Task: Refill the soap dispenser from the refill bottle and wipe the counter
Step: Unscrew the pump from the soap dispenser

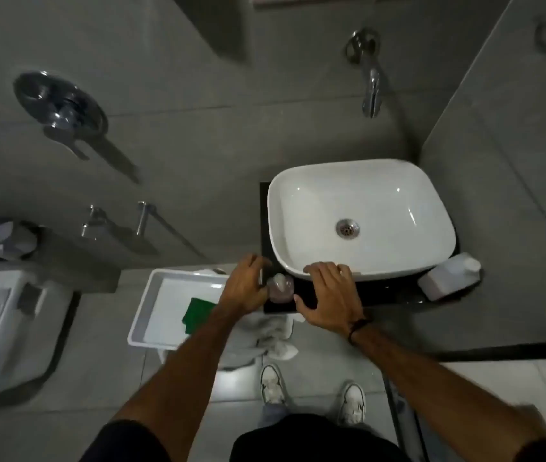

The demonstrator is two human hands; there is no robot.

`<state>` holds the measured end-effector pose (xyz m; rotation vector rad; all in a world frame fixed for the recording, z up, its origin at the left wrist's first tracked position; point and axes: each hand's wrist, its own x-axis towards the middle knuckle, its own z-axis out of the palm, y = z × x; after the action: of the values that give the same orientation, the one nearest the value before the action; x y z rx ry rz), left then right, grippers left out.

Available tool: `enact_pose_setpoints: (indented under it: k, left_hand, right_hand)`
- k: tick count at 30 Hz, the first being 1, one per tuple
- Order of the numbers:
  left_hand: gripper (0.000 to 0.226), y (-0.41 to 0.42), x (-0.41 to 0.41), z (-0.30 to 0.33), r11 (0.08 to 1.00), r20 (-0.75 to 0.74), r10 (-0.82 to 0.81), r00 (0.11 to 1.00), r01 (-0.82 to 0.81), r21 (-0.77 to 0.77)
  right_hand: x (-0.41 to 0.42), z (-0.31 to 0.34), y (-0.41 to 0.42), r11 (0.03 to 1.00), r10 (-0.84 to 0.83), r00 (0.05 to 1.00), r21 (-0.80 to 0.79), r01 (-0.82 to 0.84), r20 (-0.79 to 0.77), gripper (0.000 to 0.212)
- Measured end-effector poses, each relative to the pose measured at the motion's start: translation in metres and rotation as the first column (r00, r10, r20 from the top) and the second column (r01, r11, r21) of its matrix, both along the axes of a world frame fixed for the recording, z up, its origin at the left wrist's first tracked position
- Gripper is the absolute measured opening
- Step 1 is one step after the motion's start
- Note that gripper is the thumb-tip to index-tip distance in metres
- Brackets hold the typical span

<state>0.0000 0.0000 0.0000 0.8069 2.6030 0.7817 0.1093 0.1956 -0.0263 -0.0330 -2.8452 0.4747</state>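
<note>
A small clear soap dispenser with a pale pump top stands on the dark counter, at the front left corner by the white basin. My left hand is against its left side with the fingers spread. My right hand hovers just right of it, fingers apart, partly over the basin's front rim. Neither hand visibly grips it. A white refill bottle lies on its side at the counter's right end. A grey-white cloth hangs below the counter's front left corner.
A white tray left of the counter holds a green cloth. A wall tap juts out above the basin. A toilet stands at far left, with a paper holder and rail on the wall. My white shoes are on the tiled floor.
</note>
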Motion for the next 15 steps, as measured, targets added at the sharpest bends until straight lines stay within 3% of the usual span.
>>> enact_pose_setpoints:
  k: [3,5,7,12,15]
  left_hand:
    - [0.049,0.003,0.005,-0.018,0.997,0.038,-0.052,0.998,0.05,0.052]
    - [0.046,0.008,0.009,-0.028,0.997,0.042,-0.064,0.997,0.062,0.051]
    - [0.036,0.013,0.006,-0.038,0.996,0.031,-0.04,0.999,0.037,0.087]
    - [0.023,0.013,-0.003,-0.048,0.984,0.043,-0.096,0.994,0.088,0.154]
    - [0.023,0.007,-0.007,-0.046,0.975,0.078,-0.125,0.989,0.108,0.194]
  right_hand:
    - [0.011,-0.027,-0.023,0.989,-0.044,0.994,-0.139,0.058,0.103,0.039]
    - [0.015,-0.043,-0.039,0.951,-0.097,0.961,-0.262,0.166,0.259,0.046]
    - [0.009,-0.05,-0.049,0.85,-0.161,0.92,-0.423,0.313,0.357,0.057]
    - [-0.011,-0.062,-0.063,0.68,-0.244,0.87,-0.564,0.469,0.429,0.086]
    - [-0.017,-0.064,-0.068,0.612,-0.26,0.874,-0.63,0.478,0.41,0.085]
